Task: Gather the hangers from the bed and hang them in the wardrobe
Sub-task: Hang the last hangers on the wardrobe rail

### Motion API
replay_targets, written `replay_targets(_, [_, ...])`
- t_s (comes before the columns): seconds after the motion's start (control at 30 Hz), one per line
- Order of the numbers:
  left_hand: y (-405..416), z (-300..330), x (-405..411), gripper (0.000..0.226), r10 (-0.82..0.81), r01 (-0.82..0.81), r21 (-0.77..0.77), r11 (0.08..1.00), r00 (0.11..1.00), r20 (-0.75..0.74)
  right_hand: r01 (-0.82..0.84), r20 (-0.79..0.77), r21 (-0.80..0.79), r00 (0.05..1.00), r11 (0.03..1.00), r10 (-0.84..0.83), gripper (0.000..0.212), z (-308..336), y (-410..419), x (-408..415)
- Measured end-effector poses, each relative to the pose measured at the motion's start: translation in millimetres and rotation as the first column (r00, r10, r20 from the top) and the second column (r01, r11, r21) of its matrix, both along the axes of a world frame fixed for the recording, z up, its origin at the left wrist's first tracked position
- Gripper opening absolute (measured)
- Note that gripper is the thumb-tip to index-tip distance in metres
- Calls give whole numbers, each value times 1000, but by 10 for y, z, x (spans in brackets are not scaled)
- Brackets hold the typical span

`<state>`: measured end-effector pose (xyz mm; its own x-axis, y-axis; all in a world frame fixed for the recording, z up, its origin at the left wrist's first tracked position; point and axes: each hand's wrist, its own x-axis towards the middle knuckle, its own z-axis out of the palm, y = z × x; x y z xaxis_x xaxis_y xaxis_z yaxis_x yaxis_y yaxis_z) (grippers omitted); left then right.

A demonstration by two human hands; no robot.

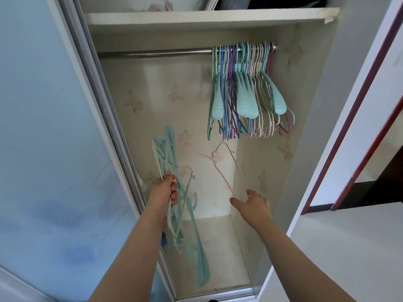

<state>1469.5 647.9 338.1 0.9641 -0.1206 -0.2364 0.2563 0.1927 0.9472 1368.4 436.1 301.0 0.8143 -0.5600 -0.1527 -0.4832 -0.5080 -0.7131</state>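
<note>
My left hand [166,191] grips a bundle of several teal and white hangers [174,205] held upright in front of the open wardrobe. My right hand [253,202] pinches the lower end of a thin pink wire hanger [226,168], which slants up and left inside the wardrobe, below the rail. Many hangers [244,90] in teal, blue, purple, cream and pink hang bunched at the right end of the metal rail [157,52].
The left stretch of the rail is bare. A white shelf [196,16] sits above the rail with items on it. A pale blue sliding door [48,127] stands at the left, the wardrobe's white side panel [340,127] at the right. The wardrobe floor [218,258] lies below.
</note>
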Motion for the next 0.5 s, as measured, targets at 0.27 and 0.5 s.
replay_targets(0.27, [67,-3,34,27,13,-12,47,999,1000,-28,-120,59,276,992,954,108,74,-139,93,-66])
replay_targets(0.5, [52,169,120,18,19,-19,1,1000,1000,-20,-258,172,626,966,736,193,57,402,506,293])
